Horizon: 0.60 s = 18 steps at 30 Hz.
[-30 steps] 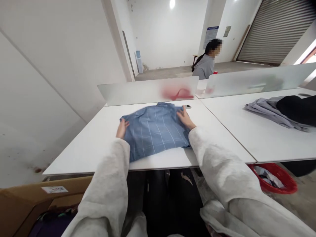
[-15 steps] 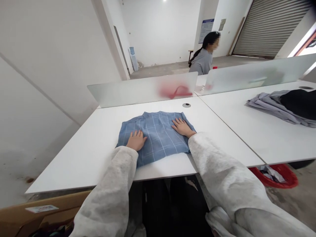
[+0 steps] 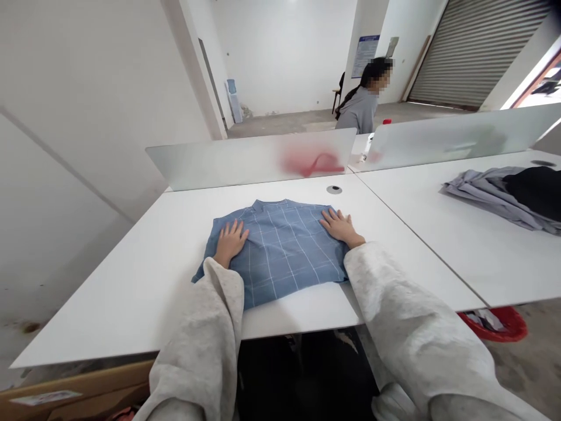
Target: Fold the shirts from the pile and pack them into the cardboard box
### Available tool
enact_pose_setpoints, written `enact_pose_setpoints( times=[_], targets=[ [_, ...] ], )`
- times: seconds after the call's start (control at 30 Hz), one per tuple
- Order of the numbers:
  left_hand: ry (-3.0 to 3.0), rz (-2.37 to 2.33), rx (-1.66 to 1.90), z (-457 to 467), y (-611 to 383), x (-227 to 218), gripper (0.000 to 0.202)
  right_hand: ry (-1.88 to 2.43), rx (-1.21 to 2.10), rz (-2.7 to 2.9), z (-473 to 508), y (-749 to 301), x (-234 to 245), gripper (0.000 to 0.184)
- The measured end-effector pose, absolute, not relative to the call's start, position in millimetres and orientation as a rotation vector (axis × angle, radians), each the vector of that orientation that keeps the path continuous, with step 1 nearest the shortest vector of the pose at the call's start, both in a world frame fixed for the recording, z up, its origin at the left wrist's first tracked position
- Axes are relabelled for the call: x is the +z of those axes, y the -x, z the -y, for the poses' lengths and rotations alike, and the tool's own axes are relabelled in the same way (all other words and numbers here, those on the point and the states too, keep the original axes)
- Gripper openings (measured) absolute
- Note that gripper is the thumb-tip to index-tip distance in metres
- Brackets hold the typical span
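Palms wider apart on the flattened shirt

Clock directions run from the shirt's middle, with twelve away from the wearer. The blue checked shirt [image 3: 276, 257] lies on the white table [image 3: 131, 292], collar at twelve, lower edge just inside the table's near edge. A second ago its edges were pinched by both hands and the cloth was blurred; now it lies spread.

The left hand [image 3: 230, 240] rests at ten o'clock, fingers parted and pinching nothing. Half a second ago it lay lower and nearer the middle; it has moved up and outward. The right hand [image 3: 342, 227] is at two o'clock, fingers fanned on the cloth, now closer to the shirt's outer edge than before.

Other things have kept their places: the cable hole [image 3: 334, 190] between one and two, the frosted screen [image 3: 228, 161] around twelve, the grey garment [image 3: 486, 196] under black cloth [image 3: 534, 187] between two and three, and the red basket [image 3: 516, 330] between three and four, below the table.
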<state>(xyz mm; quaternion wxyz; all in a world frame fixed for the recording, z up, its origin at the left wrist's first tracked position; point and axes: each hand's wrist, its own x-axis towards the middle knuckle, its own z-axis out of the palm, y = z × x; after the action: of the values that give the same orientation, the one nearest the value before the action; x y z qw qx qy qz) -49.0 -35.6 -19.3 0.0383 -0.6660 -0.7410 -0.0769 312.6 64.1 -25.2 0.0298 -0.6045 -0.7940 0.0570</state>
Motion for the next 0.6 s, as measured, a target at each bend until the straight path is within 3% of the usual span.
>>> enact_pose_setpoints(
  times=[0.17, 0.33, 0.47, 0.6],
  targets=[
    [1.873, 2.319, -0.389, 37, 63, -16, 0.053, 1.992, 0.234, 2.393, -75, -331, -24, 0.064],
    [1.863, 2.22, -0.607, 43, 46, -1, 0.04, 1.975, 0.055, 2.616, -69, -311, 17, 0.055],
    [1.951, 2.189, -0.645, 44, 40, 0, 0.031, 1.559, -0.066, 2.848, -44, -242, 51, 0.04],
    [1.924, 2.235, -0.683, 42, 47, -9, 0.039, 0.739, 0.062, 3.021, -12, -147, 42, 0.047]
  ],
)
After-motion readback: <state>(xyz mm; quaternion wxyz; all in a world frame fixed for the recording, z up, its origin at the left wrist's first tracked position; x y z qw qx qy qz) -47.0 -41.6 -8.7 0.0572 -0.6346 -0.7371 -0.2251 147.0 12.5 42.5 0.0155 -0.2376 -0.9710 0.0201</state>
